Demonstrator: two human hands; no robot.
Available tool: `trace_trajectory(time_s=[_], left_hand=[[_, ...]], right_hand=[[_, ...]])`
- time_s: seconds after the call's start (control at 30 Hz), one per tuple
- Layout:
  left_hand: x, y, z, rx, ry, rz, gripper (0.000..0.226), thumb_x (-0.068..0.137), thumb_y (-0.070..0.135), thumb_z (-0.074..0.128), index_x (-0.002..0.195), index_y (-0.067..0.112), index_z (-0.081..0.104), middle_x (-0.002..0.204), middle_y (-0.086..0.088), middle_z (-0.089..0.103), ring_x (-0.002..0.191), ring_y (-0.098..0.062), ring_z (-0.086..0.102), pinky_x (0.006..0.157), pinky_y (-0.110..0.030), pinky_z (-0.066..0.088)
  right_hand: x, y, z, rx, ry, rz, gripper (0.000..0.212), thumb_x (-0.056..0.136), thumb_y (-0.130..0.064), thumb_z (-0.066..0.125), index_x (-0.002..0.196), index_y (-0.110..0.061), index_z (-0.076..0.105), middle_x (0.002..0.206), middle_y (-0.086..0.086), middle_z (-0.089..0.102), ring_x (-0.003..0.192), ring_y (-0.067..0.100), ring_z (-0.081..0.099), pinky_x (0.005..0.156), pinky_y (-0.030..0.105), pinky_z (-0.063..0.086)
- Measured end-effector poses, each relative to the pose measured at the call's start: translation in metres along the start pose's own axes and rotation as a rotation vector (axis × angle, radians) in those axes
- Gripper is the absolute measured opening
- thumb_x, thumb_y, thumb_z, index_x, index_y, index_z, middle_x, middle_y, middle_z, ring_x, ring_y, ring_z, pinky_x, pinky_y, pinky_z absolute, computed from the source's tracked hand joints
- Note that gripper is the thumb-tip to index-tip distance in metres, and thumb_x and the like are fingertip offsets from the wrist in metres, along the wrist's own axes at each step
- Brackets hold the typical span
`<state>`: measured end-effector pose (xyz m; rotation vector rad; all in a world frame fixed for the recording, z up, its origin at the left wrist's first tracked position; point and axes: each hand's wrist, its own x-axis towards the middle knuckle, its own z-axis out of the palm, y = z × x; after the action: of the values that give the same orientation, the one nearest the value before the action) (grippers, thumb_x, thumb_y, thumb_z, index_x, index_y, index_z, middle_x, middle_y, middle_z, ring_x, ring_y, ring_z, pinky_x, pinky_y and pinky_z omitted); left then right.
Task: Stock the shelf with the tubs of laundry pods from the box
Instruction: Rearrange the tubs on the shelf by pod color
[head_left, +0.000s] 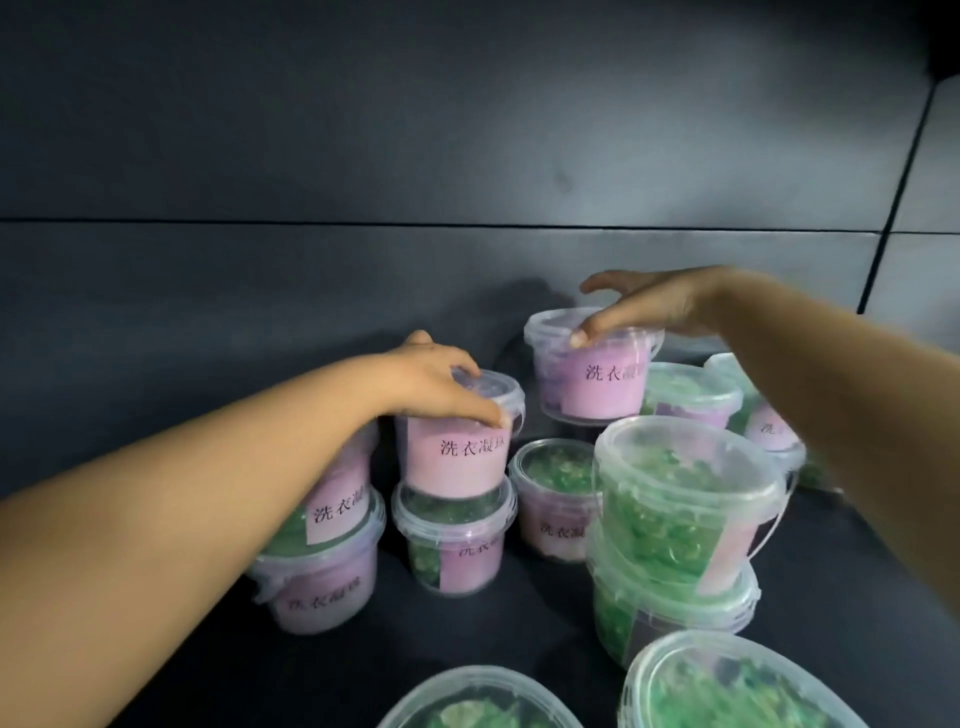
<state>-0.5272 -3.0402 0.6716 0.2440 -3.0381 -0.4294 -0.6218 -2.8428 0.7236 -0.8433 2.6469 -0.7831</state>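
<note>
Currently, the left hand (441, 384) is closing its grip on a pink tub (457, 457), steadying it atop a lower tub (452, 545). The right hand (649, 306) is holding a second tub (587, 384) by its lid above the far shelf (545, 613), probably for stacking.

shelf (545, 613): dark | tubs (452, 540) on it; some stacked, perhaps unevenly

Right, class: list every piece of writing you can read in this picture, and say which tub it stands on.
"洗衣凝珠", last character blurred: pink label on the centre tub that the left hand grips.
"洗衣凝", then cut off: label on the rear tub that the right hand grips.
"洗衣凝", then cut off: label on the far-left upper tub.
Other labels, as on the bottom-left tub: too blurred or hidden to read.
</note>
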Motion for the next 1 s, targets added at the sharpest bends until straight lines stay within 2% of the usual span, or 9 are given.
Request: trace_trajectory(time_s=[0.1, 0.2, 0.3, 0.37, 0.43, 0.5, 0.67, 0.87, 1.0], left_hand=[[-0.022, 0.002, -0.028, -0.121, 0.083, 0.007, 0.059, 0.063, 0.058, 0.072, 0.114, 0.037, 0.052, 0.108, 0.001, 0.033, 0.104, -0.018, 0.043, 0.085, -0.028, 0.044], [-0.060, -0.003, -0.063, -0.177, 0.158, 0.050, 0.068, 0.039, 0.065, 0.068, 0.101, 0.041, 0.054, 0.097, 0.008, 0.036, 0.093, -0.012, 0.045, 0.064, -0.025, 0.041], [-0.106, -0.024, -0.091, -0.154, 0.239, 0.065, 0.067, 0.026, 0.069, 0.055, 0.089, 0.048, 0.054, 0.097, 0.013, 0.037, 0.087, -0.002, 0.043, 0.059, -0.023, 0.037], [-0.134, -0.043, -0.101, -0.155, 0.269, 0.035, 0.062, 0.026, 0.069, 0.054, 0.085, 0.050, 0.053, 0.096, 0.014, 0.037, 0.086, -0.002, 0.044, 0.058, -0.023, 0.038], [-0.159, -0.066, -0.102, -0.141, 0.296, -0.022, 0.060, 0.026, 0.069, 0.055, 0.084, 0.051, 0.053, 0.097, 0.015, 0.037, 0.088, -0.002, 0.045, 0.060, -0.022, 0.039], [-0.179, -0.089, -0.099, -0.092, 0.297, -0.087, 0.061, 0.027, 0.070, 0.054, 0.085, 0.051, 0.051, 0.097, 0.017, 0.036, 0.092, -0.004, 0.045, 0.067, -0.020, 0.038], [-0.198, -0.135, -0.082, 0.001, 0.227, -0.199, 0.071, 0.028, 0.075, 0.051, 0.094, 0.048, 0.047, 0.102, 0.008, 0.036, 0.107, -0.011, 0.040, 0.093, -0.023, 0.030], [-0.185, -0.172, -0.057, -0.008, 0.124, -0.222, 0.077, 0.035, 0.076, 0.054, 0.104, 0.042, 0.047, 0.113, 0.006, 0.031, 0.114, -0.011, 0.037, 0.104, -0.025, 0.028], [-0.165, -0.195, -0.032, 0.053, 0.068, -0.191, 0.054, 0.074, 0.052, 0.067, 0.120, 0.031, 0.046, 0.116, 0.005, 0.026, 0.112, -0.013, 0.036, 0.098, -0.023, 0.027]], right_hand=[[-0.018, -0.013, -0.010, 0.065, 0.050, -0.088, 0.108, 0.047, -0.043, 0.071, 0.143, -0.027, 0.025, 0.143, 0.006, 0.038, 0.120, 0.021, 0.041, 0.092, 0.026, 0.032], [-0.038, -0.029, -0.012, 0.122, 0.036, -0.199, 0.118, 0.034, -0.046, 0.074, 0.142, -0.028, 0.027, 0.131, 0.001, 0.044, 0.109, 0.014, 0.050, 0.076, 0.018, 0.040], [-0.057, -0.049, -0.005, 0.194, 0.011, -0.319, 0.114, 0.036, -0.040, 0.076, 0.140, -0.029, 0.031, 0.130, -0.002, 0.045, 0.097, 0.002, 0.055, 0.073, 0.015, 0.040], [-0.068, -0.065, 0.005, 0.186, 0.006, -0.381, 0.127, 0.025, -0.047, 0.081, 0.140, -0.032, 0.030, 0.133, -0.003, 0.041, 0.105, 0.004, 0.054, 0.083, 0.018, 0.040], [-0.076, -0.082, 0.024, 0.129, -0.001, -0.432, 0.135, 0.019, -0.060, 0.077, 0.142, -0.035, 0.026, 0.138, -0.010, 0.035, 0.121, 0.005, 0.042, 0.097, 0.023, 0.032], [-0.084, -0.098, 0.049, 0.062, -0.008, -0.474, 0.124, 0.031, -0.066, 0.064, 0.144, -0.037, 0.021, 0.140, -0.019, 0.028, 0.126, 0.000, 0.029, 0.102, 0.023, 0.025], [-0.098, -0.129, 0.117, -0.074, -0.185, -0.477, 0.139, 0.018, -0.087, 0.060, 0.142, -0.048, 0.011, 0.143, -0.015, 0.037, 0.132, 0.006, 0.034, 0.114, 0.033, 0.023], [-0.097, -0.148, 0.184, -0.208, -0.340, -0.434, 0.116, 0.054, -0.072, 0.066, 0.145, -0.042, 0.000, 0.153, -0.011, 0.020, 0.135, 0.007, 0.026, 0.113, 0.030, 0.024], [-0.088, -0.142, 0.225, -0.348, -0.418, -0.376, 0.109, 0.067, -0.065, 0.065, 0.147, -0.033, -0.002, 0.156, -0.008, 0.016, 0.141, 0.013, 0.021, 0.113, 0.029, 0.024]])
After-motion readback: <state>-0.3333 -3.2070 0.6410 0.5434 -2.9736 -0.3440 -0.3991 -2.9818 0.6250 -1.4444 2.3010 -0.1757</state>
